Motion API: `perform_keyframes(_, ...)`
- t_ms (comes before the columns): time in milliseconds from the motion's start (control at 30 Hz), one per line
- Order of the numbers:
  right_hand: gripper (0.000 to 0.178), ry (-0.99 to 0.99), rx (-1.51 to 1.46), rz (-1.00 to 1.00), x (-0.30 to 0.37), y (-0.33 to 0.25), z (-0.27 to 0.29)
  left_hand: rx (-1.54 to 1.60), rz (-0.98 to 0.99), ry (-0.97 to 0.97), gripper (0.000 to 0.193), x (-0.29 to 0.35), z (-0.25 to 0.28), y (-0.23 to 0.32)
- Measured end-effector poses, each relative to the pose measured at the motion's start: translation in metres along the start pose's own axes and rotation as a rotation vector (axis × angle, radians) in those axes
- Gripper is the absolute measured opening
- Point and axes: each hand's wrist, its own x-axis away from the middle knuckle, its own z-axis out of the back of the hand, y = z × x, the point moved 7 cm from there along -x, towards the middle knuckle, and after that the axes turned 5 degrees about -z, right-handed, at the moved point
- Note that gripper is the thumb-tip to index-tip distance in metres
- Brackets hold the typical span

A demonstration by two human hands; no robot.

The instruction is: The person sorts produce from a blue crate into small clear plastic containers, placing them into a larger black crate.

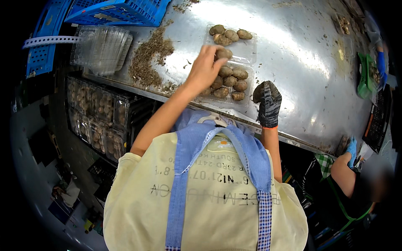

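Observation:
My bare left hand [204, 69] has its fingers closed around a brown tuber [224, 54] that looks like a small taro. It is above the hinge side of an open clear plastic clamshell [249, 83]. Several such tubers [228, 81] fill the near half, and a few more [231, 35] lie in the far half [245, 54]. To the right of the clamshell, my right hand [269, 104] wears a dark grey knit glove with an orange cuff. Its fingers are curled at a dark brown rounded shape [260, 90], which I cannot tell apart from the glove's dirty fingertips.
Left of my arm lie brown root scraps [150, 56] and a stack of clear clamshells [102, 48]. Blue crates [121, 11] stand behind. Filled packs [98, 108] are stacked below the metal table's edge. At the right, a co-worker's blue-gloved hand [351, 148] and a green basket [365, 77] show.

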Motion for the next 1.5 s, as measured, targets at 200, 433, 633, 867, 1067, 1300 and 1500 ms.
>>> perform_keyframes(200, 0.026, 0.101, 0.018, -0.043, -0.007, 0.015, 0.018, -0.291, -0.110, -0.092, 0.030, -0.025, -0.001, -0.029)
perform_keyframes(433, 0.025, 0.230, 0.047, -0.052, 0.010, 0.027, 0.028, -0.313, -0.361, -0.050, 0.033, 0.010, 0.004, 0.006)
perform_keyframes(633, 0.024, 0.361, 0.079, -0.112, 0.037, 0.019, 0.009, -0.334, -0.443, -0.071, 0.032, 0.019, -0.025, -0.003)
perform_keyframes(867, 0.025, 0.327, 0.068, -0.118, 0.054, 0.051, 0.013, -0.288, -0.501, -0.069, 0.024, 0.019, -0.035, -0.003)
perform_keyframes(1067, 0.024, 0.059, -0.278, -0.120, 0.020, 0.048, 0.026, -0.423, -0.504, -0.036, 0.027, 0.029, -0.043, 0.005)
perform_keyframes(1300, 0.034, -0.205, -1.058, -0.460, -0.011, 0.071, 0.041, -0.326, -0.230, -0.027, 0.022, 0.026, -0.027, 0.007)
perform_keyframes(1500, 0.038, -0.252, -1.268, -0.461, -0.011, 0.067, 0.045, 0.421, 0.200, 0.023, 0.021, 0.033, -0.015, -0.011)
